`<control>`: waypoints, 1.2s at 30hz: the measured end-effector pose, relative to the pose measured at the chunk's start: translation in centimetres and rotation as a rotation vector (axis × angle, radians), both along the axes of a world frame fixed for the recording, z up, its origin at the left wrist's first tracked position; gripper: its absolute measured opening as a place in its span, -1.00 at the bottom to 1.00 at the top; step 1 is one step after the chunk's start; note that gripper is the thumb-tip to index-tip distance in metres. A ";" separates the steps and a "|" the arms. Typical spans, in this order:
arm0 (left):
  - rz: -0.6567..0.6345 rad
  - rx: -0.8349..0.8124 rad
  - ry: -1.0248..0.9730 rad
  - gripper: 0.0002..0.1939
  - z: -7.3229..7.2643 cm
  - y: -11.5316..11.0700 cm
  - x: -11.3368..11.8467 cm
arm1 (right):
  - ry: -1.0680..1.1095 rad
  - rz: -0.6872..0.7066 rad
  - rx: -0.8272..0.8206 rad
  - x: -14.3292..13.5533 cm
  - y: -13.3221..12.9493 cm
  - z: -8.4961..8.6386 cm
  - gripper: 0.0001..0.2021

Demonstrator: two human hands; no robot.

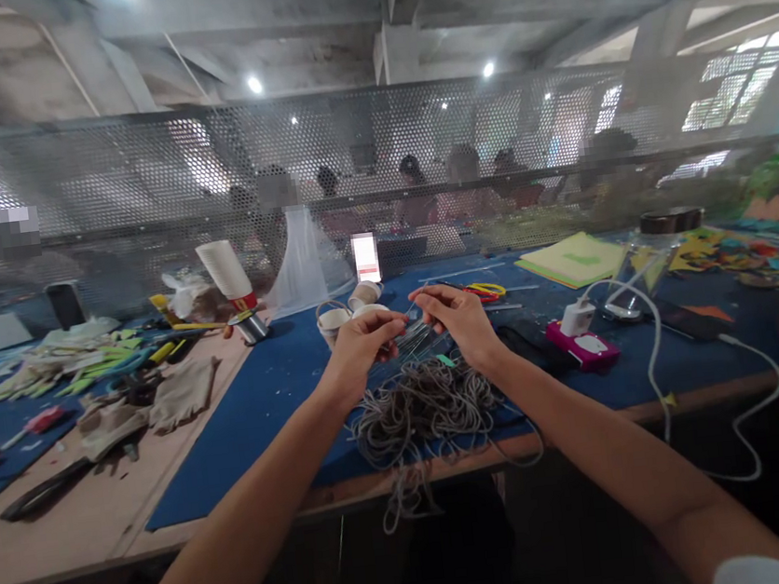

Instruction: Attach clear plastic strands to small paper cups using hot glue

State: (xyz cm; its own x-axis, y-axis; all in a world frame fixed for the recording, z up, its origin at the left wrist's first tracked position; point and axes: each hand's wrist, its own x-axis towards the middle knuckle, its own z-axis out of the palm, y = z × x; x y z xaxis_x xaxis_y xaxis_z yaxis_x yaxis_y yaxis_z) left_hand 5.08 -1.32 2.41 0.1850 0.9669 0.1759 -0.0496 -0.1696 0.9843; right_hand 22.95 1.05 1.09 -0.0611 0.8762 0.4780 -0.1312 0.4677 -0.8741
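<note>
My left hand (pixel 364 344) and my right hand (pixel 461 318) are held close together above the middle of the blue mat (pixel 287 379). Thumb and fingers are pinched on each hand. Whatever lies in the pinches is too small and thin to make out. Just below the fingertips are several thin, shiny strands (pixel 418 341). A loose tangle of grey cord (pixel 421 410) lies under my hands, some of it hanging over the table's front edge. Behind my left hand stand a paper cup (pixel 332 322) and another cup lying tilted (pixel 366 296).
Left are a tilted stack of paper cups (pixel 224 269), a wire spool (pixel 251 327), fabric gloves (pixel 183 395) and black-handled scissors (pixel 50 490). Right are yellow-handled scissors (pixel 486 290), paper sheets (pixel 572 257), a glass jar (pixel 640 268) and a magenta power block (pixel 582 345) with a white cable.
</note>
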 end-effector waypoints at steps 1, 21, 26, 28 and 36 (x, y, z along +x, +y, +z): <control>-0.001 0.002 0.014 -0.78 0.0 0.0 -0.1 | 0.009 -0.005 0.005 0.0 0.0 0.0 -0.75; 0.028 -0.082 -0.185 -0.79 0.3 0.3 -0.8 | -0.155 0.082 -0.116 -0.3 -0.6 -0.5 -0.68; 0.000 -0.110 -0.208 -0.81 0.6 0.2 -1.2 | -0.246 0.165 -0.154 -0.5 -0.4 -1.2 -0.64; -0.021 -0.138 -0.225 -0.82 0.7 0.1 -1.3 | -0.275 0.187 -0.173 -0.5 -0.3 -1.5 -0.62; -0.076 -0.199 -0.324 -0.87 0.6 0.3 -1.1 | -0.347 0.288 -0.159 -0.7 -0.2 -1.8 -0.60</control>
